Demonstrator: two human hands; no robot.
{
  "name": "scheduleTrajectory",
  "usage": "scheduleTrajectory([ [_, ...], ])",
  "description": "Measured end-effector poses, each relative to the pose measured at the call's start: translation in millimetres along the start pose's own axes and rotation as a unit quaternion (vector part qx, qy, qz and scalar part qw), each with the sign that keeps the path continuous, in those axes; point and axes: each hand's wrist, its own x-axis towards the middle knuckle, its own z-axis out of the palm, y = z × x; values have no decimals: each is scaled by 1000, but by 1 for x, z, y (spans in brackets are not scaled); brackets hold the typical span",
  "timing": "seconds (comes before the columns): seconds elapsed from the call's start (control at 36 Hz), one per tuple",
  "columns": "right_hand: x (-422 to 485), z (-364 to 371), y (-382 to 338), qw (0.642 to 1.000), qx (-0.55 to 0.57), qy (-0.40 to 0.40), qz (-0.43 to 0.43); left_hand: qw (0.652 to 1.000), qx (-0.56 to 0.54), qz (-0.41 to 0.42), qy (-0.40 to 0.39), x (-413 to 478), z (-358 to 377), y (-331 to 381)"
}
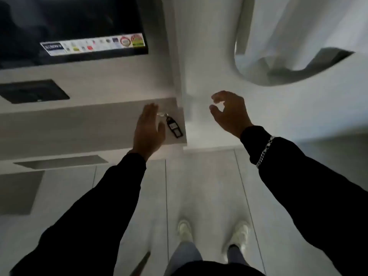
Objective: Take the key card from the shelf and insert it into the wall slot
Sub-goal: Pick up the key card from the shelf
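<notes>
Two hands reaching out, none gripping yet: left hand [149, 128] hovering flat, fingers [149, 110] open, at 9 o'clock of the key card [174, 127] lying on the shelf [79, 126]. Right hand [229, 113] loosely curled, empty. Still needing a pinch.

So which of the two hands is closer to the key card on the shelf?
The left hand. It is flat and open right beside the key card near the shelf corner, while the right hand, the one with a bracelet, is curled off to the side.

The key card [173, 126] lies on the shelf [79, 124], at its right end.
</notes>
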Motion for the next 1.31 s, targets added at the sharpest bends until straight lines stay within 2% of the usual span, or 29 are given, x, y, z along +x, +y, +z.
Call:
scheduleTrajectory([
  [0.06, 4, 24, 1, 1000, 13, -1, 15, 996, 8, -69, -63, 3, 7, -13],
  [0.11, 1, 48, 0, 998, 37, -36, 44, 984, 37, -121, -127, 4, 17, -27],
  [0.19, 2, 83, 6, 996, 46, -62, 53, 967, 94, -151, -180, 5, 37, -49],
  [0.28, 9, 109, 9, 994, 35, -79, 73, 963, 131, -163, -168, 4, 52, -58],
  [0.42, 14, 140, 2, 994, -4, -102, 49, 968, 157, -140, -137, 6, 60, -59],
  [0.67, 29, 149, -4, 978, -76, -172, 84, 968, 169, -132, -130, 8, 62, -57],
  [0.86, 33, 145, -5, 983, -20, -152, 104, 968, 175, -132, -125, 8, 64, -57],
  [0.92, 33, 142, -6, 980, 3, -133, 148, 967, 176, -132, -126, 7, 64, -56],
  [0.97, 35, 136, -9, 950, 129, -111, 261, 968, 174, -134, -121, 7, 64, -56],
  [1.06, 33, 123, -18, 859, 326, -119, 378, 969, 172, -132, -118, 8, 63, -55],
  [1.17, 20, 97, -27, 783, 429, -158, 422, 969, 165, -134, -126, 9, 59, -52],
  [1.31, -11, 60, -34, 735, 486, -157, 446, 966, 147, -146, -156, 13, 53, -46],
])
